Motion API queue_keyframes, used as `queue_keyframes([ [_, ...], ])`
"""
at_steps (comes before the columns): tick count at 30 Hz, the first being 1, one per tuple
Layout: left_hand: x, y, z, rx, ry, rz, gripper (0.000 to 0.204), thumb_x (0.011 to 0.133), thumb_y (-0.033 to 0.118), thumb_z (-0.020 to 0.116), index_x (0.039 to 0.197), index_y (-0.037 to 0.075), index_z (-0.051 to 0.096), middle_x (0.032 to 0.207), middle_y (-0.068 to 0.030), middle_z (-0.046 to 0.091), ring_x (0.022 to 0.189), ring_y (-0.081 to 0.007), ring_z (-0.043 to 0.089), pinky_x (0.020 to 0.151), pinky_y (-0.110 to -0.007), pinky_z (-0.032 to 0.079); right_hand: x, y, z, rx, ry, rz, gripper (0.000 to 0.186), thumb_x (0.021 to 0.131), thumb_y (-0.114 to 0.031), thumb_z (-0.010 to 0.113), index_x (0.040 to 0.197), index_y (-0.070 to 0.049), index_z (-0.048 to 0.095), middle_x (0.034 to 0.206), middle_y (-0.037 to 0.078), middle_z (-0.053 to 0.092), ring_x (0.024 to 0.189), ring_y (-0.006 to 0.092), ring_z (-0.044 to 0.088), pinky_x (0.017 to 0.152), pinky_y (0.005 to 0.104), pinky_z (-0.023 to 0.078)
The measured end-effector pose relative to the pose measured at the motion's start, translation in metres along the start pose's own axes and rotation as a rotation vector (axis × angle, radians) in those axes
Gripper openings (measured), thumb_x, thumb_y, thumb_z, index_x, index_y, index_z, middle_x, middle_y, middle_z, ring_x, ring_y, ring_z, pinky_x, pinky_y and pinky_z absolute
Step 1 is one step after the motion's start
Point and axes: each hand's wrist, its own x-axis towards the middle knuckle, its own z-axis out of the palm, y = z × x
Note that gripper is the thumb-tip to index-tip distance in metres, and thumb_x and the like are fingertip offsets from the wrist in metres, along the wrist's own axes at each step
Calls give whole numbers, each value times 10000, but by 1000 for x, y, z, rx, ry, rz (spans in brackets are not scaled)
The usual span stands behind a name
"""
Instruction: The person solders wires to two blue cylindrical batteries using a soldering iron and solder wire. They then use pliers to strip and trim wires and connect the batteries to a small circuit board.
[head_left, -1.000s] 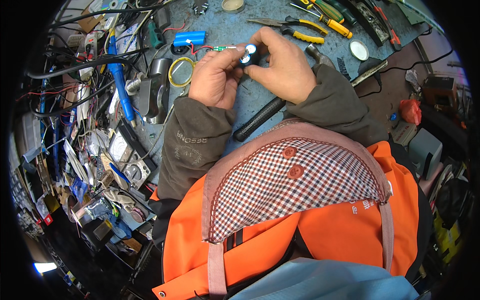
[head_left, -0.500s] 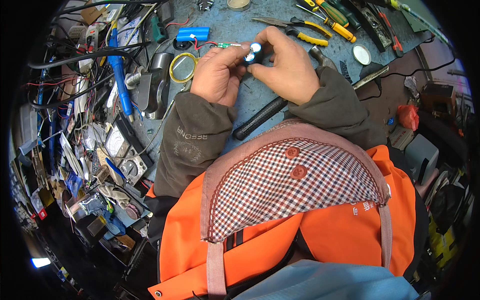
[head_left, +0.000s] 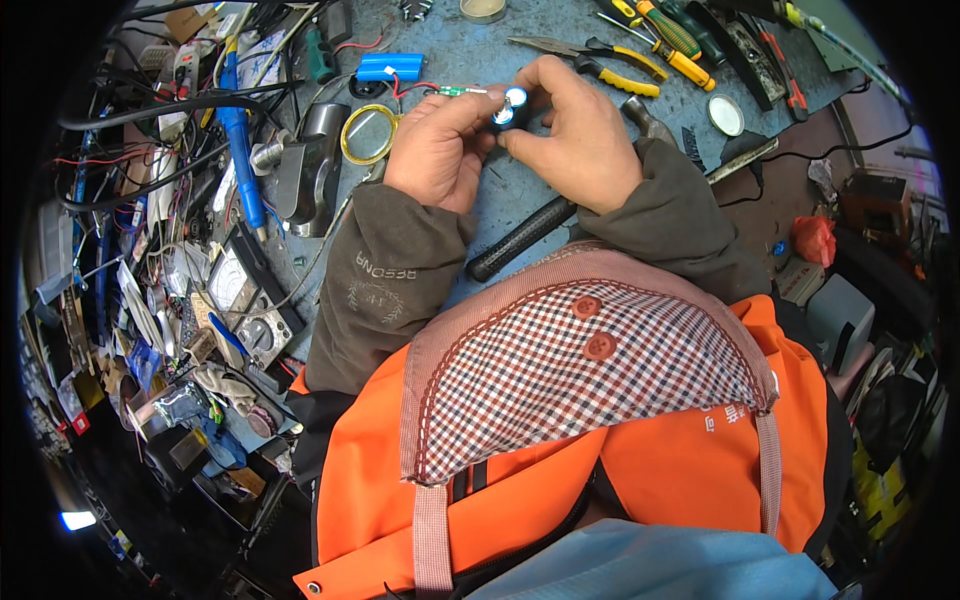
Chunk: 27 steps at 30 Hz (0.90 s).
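Between the fingers of my right hand (head_left: pixel 588 145) is a pair of blue-wrapped battery cells (head_left: pixel 504 118), their pale round ends turned up. My left hand (head_left: pixel 438 150) pinches its thumb and forefinger against the cells' left side. A narrow green circuit board (head_left: pixel 460 91) sticks out leftward above the left fingertips; whether it is fixed to the cells is hidden. From it a red wire (head_left: pixel 412 89) curves left toward a blue battery pack (head_left: pixel 390 67) lying on the bench. Beside the left wrist lies a round glass lens with a yellow rim (head_left: pixel 368 135).
A hammer (head_left: pixel 525 236) lies under my right forearm. Farther off are yellow-handled pliers (head_left: pixel 615 72), screwdrivers (head_left: pixel 690 68) and a round lid (head_left: pixel 725 114). A blue soldering iron (head_left: pixel 236 130), a metal cup-like part (head_left: pixel 312 170), a multimeter (head_left: pixel 262 335) and tangled cables crowd the left.
Both hands keep their hold, and the cells have tilted or shifted very slightly to the right. Nothing has been let go.
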Motion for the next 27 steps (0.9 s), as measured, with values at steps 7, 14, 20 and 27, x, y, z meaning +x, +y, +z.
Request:
queue_keyframes([
  [7,2,-2,-2,1,-11,17,111,939,126,773,1000,40,810,910,-17,761,769,-88,619,732,-254,471,0,1,1,1,0,-8,391,810,-63,804,1153,-28,620,1011,113,702,907,225,722,770,347,577],
  [14,1,0,-2,1,-37,9,125,942,136,766,1022,47,805,915,-15,765,788,-87,640,727,-254,477,0,1,0,5,-6,0,390,819,-62,806,1158,-21,617,1006,111,702,891,210,719,764,342,575],
  [20,-10,13,6,70,80,17,108,967,144,746,1035,66,773,983,-11,768,905,-111,691,776,-284,498,-1,-1,-2,36,-27,45,428,815,-67,818,1185,-19,607,1043,109,714,933,209,724,787,345,577],
  [27,-29,23,18,549,132,656,87,873,60,820,935,58,759,1009,-18,715,909,-111,652,762,-283,505,-6,-2,-3,123,80,-49,507,781,-71,760,1267,-14,624,1126,164,722,1086,323,712,915,418,571],
])
